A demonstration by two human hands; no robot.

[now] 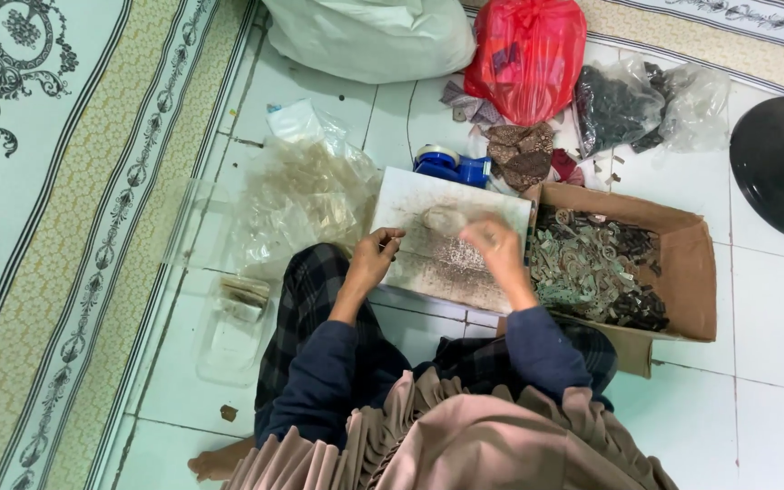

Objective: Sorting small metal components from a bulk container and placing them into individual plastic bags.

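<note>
We're over the board point(428, 259) now, a small pale piece point(445, 219) pinched in the right hand point(494, 241), fingertips closed on its right end. The left hand point(376, 257) sits curled just left of it, apparently empty, though blur hides that. Looks like sorting, mid-handling. The piece's long axis seems to run left-right. Next calls for a steady pinch; the box point(691, 272) of bits lies right of the grip.

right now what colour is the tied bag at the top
Red, shown in the head view.
</note>
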